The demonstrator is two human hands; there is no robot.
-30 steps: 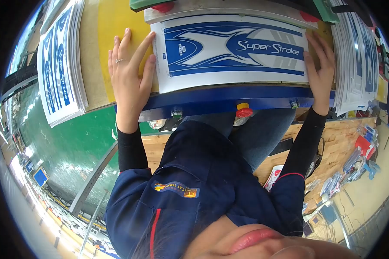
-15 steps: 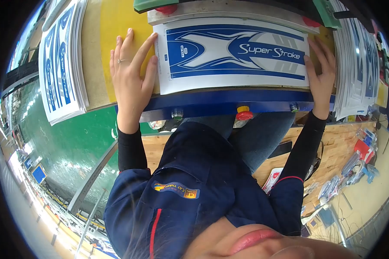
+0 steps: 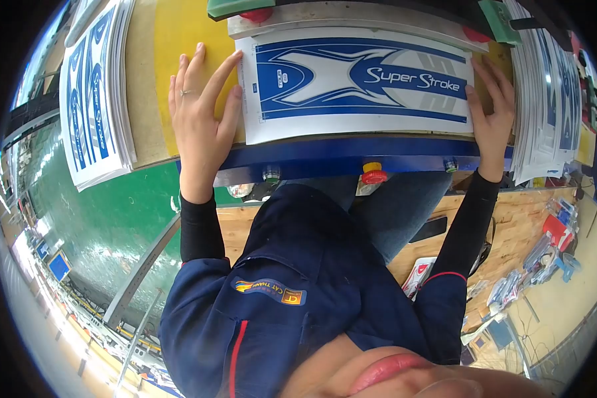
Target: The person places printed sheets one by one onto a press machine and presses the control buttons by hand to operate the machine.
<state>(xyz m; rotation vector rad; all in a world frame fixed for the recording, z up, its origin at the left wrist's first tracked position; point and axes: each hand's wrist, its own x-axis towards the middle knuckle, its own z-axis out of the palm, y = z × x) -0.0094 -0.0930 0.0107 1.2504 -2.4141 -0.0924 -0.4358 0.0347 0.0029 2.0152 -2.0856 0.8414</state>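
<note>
A white sheet printed in blue with "Super Stroke" (image 3: 351,79) lies flat on the work surface, under the front of a metal bar (image 3: 358,25). My left hand (image 3: 205,119) rests at the sheet's left edge, fingers spread, with the index fingertip at the upper left corner. A ring is on one of its fingers. At the right edge is my right hand (image 3: 493,109), its fingers apart and touching the sheet's border; part of them lies close to the bar's end. Neither hand grips anything.
Stacks of printed sheets stand at the left (image 3: 93,99) and right (image 3: 547,106). A blue front rail (image 3: 312,159) carries a red button (image 3: 374,174) and green buttons. Green clamps (image 3: 499,21) sit above the bar. Below is a wooden shelf (image 3: 434,249) with a dark phone-like object.
Over the last second the whole view has shifted slightly. Both hands and the sheet keep practically the same places relative to each other.
</note>
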